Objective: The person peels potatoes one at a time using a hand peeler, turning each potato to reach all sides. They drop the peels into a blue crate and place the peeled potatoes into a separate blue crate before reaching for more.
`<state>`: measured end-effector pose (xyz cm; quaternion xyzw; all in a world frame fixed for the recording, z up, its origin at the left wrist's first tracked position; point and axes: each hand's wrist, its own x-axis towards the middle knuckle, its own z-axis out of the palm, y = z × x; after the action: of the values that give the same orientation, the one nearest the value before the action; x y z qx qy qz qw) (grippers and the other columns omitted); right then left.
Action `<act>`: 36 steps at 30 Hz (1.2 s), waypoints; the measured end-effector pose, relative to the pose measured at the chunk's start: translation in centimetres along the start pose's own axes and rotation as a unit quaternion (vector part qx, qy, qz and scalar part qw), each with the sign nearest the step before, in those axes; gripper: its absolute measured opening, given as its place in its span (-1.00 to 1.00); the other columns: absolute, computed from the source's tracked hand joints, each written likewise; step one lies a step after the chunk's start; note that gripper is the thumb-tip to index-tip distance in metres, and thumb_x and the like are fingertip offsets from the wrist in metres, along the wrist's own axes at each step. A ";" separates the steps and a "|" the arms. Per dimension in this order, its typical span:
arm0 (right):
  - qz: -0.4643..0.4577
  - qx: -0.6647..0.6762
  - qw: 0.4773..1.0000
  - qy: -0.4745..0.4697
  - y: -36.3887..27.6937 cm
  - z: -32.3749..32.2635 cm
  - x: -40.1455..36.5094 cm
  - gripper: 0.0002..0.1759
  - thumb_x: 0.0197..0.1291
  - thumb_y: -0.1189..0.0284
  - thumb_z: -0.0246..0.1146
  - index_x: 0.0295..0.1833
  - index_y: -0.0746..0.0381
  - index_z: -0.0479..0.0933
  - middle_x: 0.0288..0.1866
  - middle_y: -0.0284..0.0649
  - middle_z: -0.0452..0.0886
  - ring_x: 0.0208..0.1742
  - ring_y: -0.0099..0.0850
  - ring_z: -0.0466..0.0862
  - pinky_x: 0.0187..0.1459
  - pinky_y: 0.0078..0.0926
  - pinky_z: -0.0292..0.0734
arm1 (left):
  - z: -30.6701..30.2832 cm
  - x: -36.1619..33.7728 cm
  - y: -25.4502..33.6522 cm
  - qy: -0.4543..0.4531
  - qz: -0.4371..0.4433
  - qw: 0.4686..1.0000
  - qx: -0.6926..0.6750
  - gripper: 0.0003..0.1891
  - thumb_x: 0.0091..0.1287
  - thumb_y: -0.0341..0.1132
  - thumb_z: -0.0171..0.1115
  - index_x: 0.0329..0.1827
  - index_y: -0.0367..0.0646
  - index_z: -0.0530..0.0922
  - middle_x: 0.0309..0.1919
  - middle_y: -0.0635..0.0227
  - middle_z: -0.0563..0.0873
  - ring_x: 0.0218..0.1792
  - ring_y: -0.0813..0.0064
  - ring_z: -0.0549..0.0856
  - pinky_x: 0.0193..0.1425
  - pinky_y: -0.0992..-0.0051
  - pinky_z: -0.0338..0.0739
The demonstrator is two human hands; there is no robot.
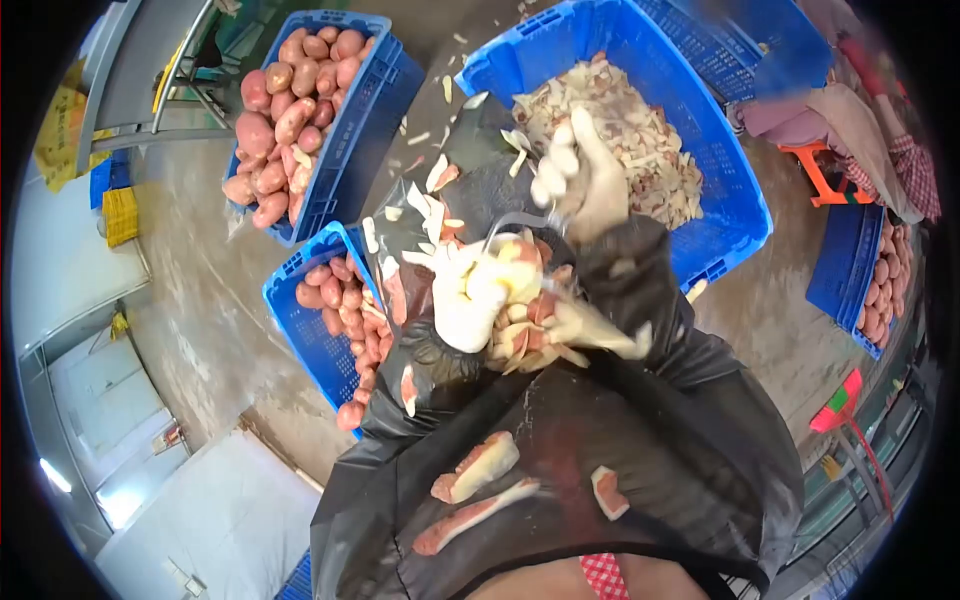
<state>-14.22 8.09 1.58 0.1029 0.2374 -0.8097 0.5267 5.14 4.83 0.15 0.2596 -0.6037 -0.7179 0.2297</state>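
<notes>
Looking down in the head view, a black apron (620, 470) strewn with peels (475, 468) fills the lower field. The left hand (465, 300), gloved, is clenched round a potato (515, 268) held over the lap. The potato's pale, stripped part shows just beside the glove. Its long axis cannot be told, as glove and peels hide both ends. The right hand (585, 180), gloved, is closed on a peeler (510, 222), whose metal loop reaches down towards the potato. The potato lies just bodyward of the right hand, and the left hand bears it. Two potato crates (350, 170) stand on the floor to the left. A peel crate (735, 210) lies beyond the right hand.
</notes>
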 end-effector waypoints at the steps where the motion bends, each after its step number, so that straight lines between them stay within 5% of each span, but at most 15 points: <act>1: 0.016 0.053 0.996 0.070 -0.4 -1.5 2.4 -0.65 0.29 0.11 0.07 -0.39 0.16 0.36 -0.67 -0.39 0.29 -0.68 -0.45 0.35 -0.60 -0.49 0.30 | 0.1 1.2 0.3 0.002 0.039 0.999 -0.014 -0.50 0.12 -0.21 0.35 0.03 -0.38 0.46 -0.19 0.16 0.66 -0.13 0.38 0.65 0.01 0.40 0.53; 5: -0.013 0.117 0.980 -0.161 -0.5 -0.4 -0.2 -0.62 0.31 0.07 0.01 -0.43 0.12 0.33 -0.70 -0.46 0.24 -0.69 -0.50 0.31 -0.61 -0.47 0.30 | -1.0 0.2 -0.2 0.002 0.021 0.997 -0.072 -0.38 0.03 -0.15 0.45 0.04 -0.40 0.42 -0.05 0.07 0.61 -0.07 0.26 0.64 0.06 0.31 0.54; 8: -0.039 0.021 0.995 0.091 -0.2 -2.3 4.5 -0.65 0.34 0.11 -0.02 -0.41 0.10 0.33 -0.70 -0.46 0.25 -0.70 -0.48 0.32 -0.58 -0.42 0.39 | -1.8 1.1 0.4 -0.038 0.022 0.999 0.025 -0.32 -0.04 -0.12 0.49 0.04 -0.40 0.40 -0.13 0.05 0.63 -0.14 0.29 0.65 0.03 0.34 0.52; 10: 0.003 0.088 0.990 -0.113 -0.8 -6.3 5.5 -0.57 0.30 0.00 -0.02 -0.53 0.01 0.29 -0.74 -0.46 0.24 -0.75 -0.52 0.27 -0.67 -0.49 0.28 | -1.9 1.6 0.6 -0.039 0.074 0.996 -0.025 -0.36 -0.04 -0.13 0.49 -0.01 -0.38 0.41 -0.20 0.08 0.64 -0.19 0.30 0.65 0.02 0.33 0.51; 11: -0.092 0.087 0.991 0.041 0.9 0.1 1.9 -0.66 0.32 0.08 -0.02 -0.41 0.06 0.34 -0.68 -0.45 0.30 -0.65 -0.44 0.39 -0.48 -0.39 0.47 | -2.3 2.3 -1.3 -0.047 0.141 0.985 -0.084 -0.40 -0.04 -0.16 0.49 -0.07 -0.38 0.41 -0.25 0.10 0.63 -0.22 0.29 0.63 0.01 0.33 0.51; 12: 0.015 0.124 0.979 -0.164 1.4 -1.2 1.6 -0.64 0.31 0.04 -0.01 -0.42 0.03 0.34 -0.66 -0.45 0.34 -0.62 -0.43 0.42 -0.56 -0.44 0.39 | -3.4 2.6 -2.5 -0.042 0.159 0.986 -0.009 -0.47 -0.02 -0.20 0.48 -0.15 -0.38 0.41 -0.25 0.11 0.63 -0.22 0.30 0.62 -0.02 0.35 0.51; 14: -0.011 0.113 0.993 0.018 2.0 -3.2 5.5 -0.62 0.28 0.02 0.03 -0.46 0.04 0.33 -0.68 -0.46 0.30 -0.67 -0.48 0.37 -0.61 -0.49 0.29 | -1.2 3.7 0.1 -0.042 0.125 0.987 -0.086 -0.67 0.08 -0.34 0.27 -0.19 -0.41 0.44 -0.23 0.09 0.61 -0.24 0.34 0.61 -0.06 0.39 0.52; 16: 0.027 0.153 0.945 -0.287 1.1 -6.8 7.1 -0.64 0.28 0.04 0.05 -0.45 0.03 0.34 -0.68 -0.46 0.30 -0.66 -0.49 0.36 -0.59 -0.48 0.31 | -0.7 4.0 -0.5 -0.037 0.130 0.974 -0.182 -0.68 0.11 -0.34 0.26 -0.17 -0.37 0.44 -0.24 0.16 0.61 -0.24 0.39 0.61 -0.08 0.41 0.53; 21: 0.058 0.036 0.995 0.078 2.3 -1.5 4.3 -0.65 0.27 0.03 0.07 -0.43 0.04 0.36 -0.68 -0.48 0.30 -0.61 -0.45 0.40 -0.59 -0.44 0.33 | -2.2 2.2 -5.0 0.083 0.097 0.987 0.102 -0.76 0.00 -0.45 0.24 -0.24 -0.28 0.52 -0.18 0.18 0.63 -0.16 0.39 0.60 0.01 0.44 0.47; 26: 0.020 0.056 0.998 0.026 4.2 -1.8 4.2 -0.67 0.27 0.12 0.11 -0.34 0.17 0.36 -0.66 -0.37 0.32 -0.69 -0.39 0.39 -0.62 -0.37 0.36 | -1.9 0.9 -1.4 0.076 0.002 0.997 0.022 -0.73 0.03 -0.40 0.21 -0.19 -0.30 0.53 -0.28 0.23 0.65 -0.22 0.42 0.61 -0.07 0.47 0.48; 28: -0.088 -0.009 0.990 0.113 3.9 -4.0 7.3 -0.68 0.26 0.14 0.14 -0.33 0.17 0.37 -0.67 -0.38 0.32 -0.67 -0.41 0.41 -0.62 -0.40 0.37 | -3.2 0.1 -2.7 0.037 0.132 0.982 0.128 -0.52 0.19 0.02 0.26 -0.16 -0.30 0.47 -0.32 0.28 0.62 -0.30 0.52 0.59 -0.15 0.55 0.49; 30: -0.065 0.006 0.993 0.096 3.2 -3.2 6.6 -0.70 0.26 0.18 0.14 -0.33 0.19 0.39 -0.68 -0.38 0.34 -0.69 -0.42 0.41 -0.63 -0.48 0.36 | -3.9 -0.8 -0.9 -0.019 0.043 0.998 -0.037 -0.48 0.24 0.07 0.16 -0.04 -0.27 0.42 -0.31 0.26 0.62 -0.33 0.46 0.61 -0.23 0.56 0.54; 32: 0.012 -0.087 0.995 0.045 2.8 0.6 2.2 -0.70 0.26 0.19 0.15 -0.35 0.20 0.40 -0.70 -0.36 0.37 -0.73 -0.43 0.42 -0.69 -0.49 0.37 | -5.8 0.7 3.5 -0.145 -0.225 0.926 -0.266 -0.64 0.39 -0.01 -0.10 -0.43 -0.09 0.37 -0.57 0.46 0.39 -0.54 0.55 0.38 -0.51 0.58 0.27; 34: -0.020 -0.108 0.994 0.003 5.9 -0.9 4.2 -0.68 0.28 0.21 0.12 -0.37 0.24 0.41 -0.70 -0.35 0.38 -0.75 -0.43 0.45 -0.68 -0.47 0.41 | -10.2 3.4 7.3 0.009 -0.346 0.923 -0.169 -0.65 0.38 0.00 -0.07 -0.02 -0.05 0.43 -0.37 0.43 0.51 -0.46 0.48 0.47 -0.55 0.54 0.40; 36: -0.055 -0.167 0.984 -0.021 6.8 -1.2 4.4 -0.68 0.26 0.20 0.14 -0.41 0.21 0.40 -0.72 -0.35 0.38 -0.80 -0.46 0.42 -0.75 -0.48 0.37 | -12.7 12.3 12.7 -0.153 0.119 0.966 -0.173 -0.61 0.30 -0.19 0.13 0.13 -0.06 0.28 -0.37 0.39 0.58 -0.39 0.56 0.58 -0.32 0.58 0.55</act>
<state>-10.02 2.88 -3.17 -0.0165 0.3637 -0.7882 0.4961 4.27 -14.62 9.77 0.0293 -0.5253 -0.8098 0.2596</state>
